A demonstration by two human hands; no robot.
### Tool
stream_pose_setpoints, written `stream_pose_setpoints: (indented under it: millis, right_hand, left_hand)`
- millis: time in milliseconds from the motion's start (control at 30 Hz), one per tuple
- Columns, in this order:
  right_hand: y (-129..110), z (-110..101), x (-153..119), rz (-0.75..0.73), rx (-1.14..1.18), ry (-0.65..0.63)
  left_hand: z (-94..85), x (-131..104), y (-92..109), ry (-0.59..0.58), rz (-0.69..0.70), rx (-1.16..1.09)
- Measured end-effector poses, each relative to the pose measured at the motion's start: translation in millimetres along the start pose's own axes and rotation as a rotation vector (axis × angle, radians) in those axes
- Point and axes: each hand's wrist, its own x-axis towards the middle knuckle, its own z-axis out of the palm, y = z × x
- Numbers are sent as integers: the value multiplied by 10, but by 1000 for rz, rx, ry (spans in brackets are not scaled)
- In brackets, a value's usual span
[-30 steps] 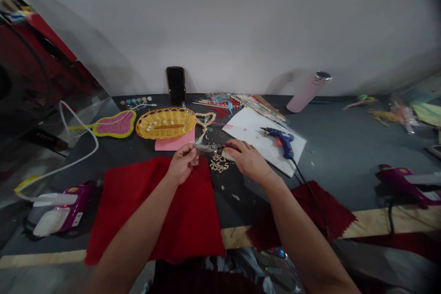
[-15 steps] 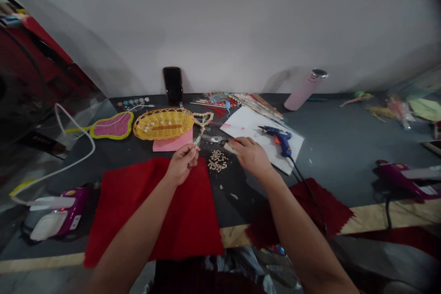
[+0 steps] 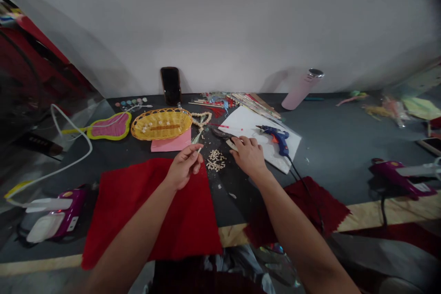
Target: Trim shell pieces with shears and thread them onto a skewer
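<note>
My left hand (image 3: 186, 165) is closed in a pinch on a short pale stick (image 3: 199, 149), above the edge of the red felt sheet (image 3: 155, 211). My right hand (image 3: 251, 155) is curled over a hand cutter with dark blades (image 3: 221, 133) and a pale handle; its palm hides part of the cutter. The blades point left, low over the table. Between both hands lies a pile of small cut pale pieces (image 3: 216, 161). A string of pale beads with a tassel (image 3: 201, 121) lies just behind the left hand.
A yellow woven basket (image 3: 161, 124) with a few pale bits sits on pink paper (image 3: 168, 144). Right of it, a blue glue gun (image 3: 281, 141) rests on white paper (image 3: 241, 121). A phone (image 3: 171, 85) and pink tumbler (image 3: 303, 89) stand against the wall. Purple devices (image 3: 70, 211) flank the workspace.
The cutter's blades have turned and shifted slightly back, showing dark instead of shiny. The stick in my left hand now shows more clearly. The view has shifted slightly.
</note>
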Motion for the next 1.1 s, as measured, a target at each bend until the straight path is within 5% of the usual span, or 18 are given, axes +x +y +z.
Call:
stream_pose_setpoints:
  millis: [133, 333, 1100]
  right_hand:
    - [-59, -106, 16, -207, 145, 58]
    - [-166, -29, -5, -471, 280, -66]
    - [-346, 114, -2, -376, 202, -120]
  left_hand:
    - [15, -1, 2, -7, -67, 15]
    - [11, 16, 14, -2, -98, -41]
    - [5, 39, -62, -31, -63, 96]
